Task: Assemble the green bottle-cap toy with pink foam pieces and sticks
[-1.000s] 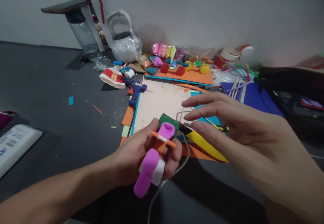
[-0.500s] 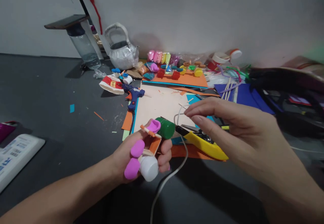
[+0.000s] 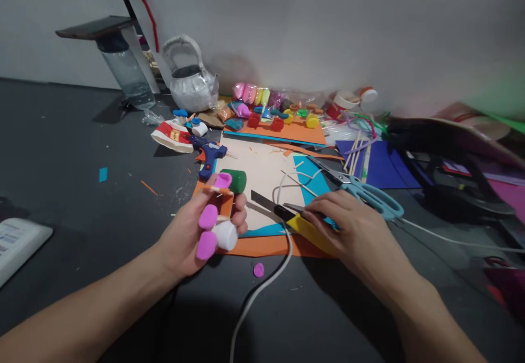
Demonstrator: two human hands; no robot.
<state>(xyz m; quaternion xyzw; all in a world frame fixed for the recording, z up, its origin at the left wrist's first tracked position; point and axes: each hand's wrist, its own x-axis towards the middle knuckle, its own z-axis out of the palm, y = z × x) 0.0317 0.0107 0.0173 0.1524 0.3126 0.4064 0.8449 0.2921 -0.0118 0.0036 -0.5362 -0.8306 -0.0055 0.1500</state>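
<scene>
My left hand (image 3: 186, 229) is closed around a small handmade craft model (image 3: 226, 205). It has an orange body with thin sticks, a green cap, a white cap and several pink clay pieces. Over the papers, my right hand (image 3: 344, 221) has its fingers closed at a tool with a pointed grey metal tip (image 3: 293, 207); most of that tool is hidden. Under those fingers lies a yellow utility knife (image 3: 314, 235), its dark blade out toward the left. Blue-handled scissors (image 3: 371, 196) lie just beyond the right hand.
A blue glue gun (image 3: 209, 155) lies left of the cream sheet (image 3: 262, 166). A white cable (image 3: 266, 284) crosses the front. Behind stand a silver kettle (image 3: 192, 87) and a clear bottle (image 3: 127, 76). A pink clay disc (image 3: 258, 270) lies on the dark table.
My right hand has come down onto the tools and its fingers have closed. My left hand has shifted left and up with the craft model. The view has turned slightly, showing the scissors.
</scene>
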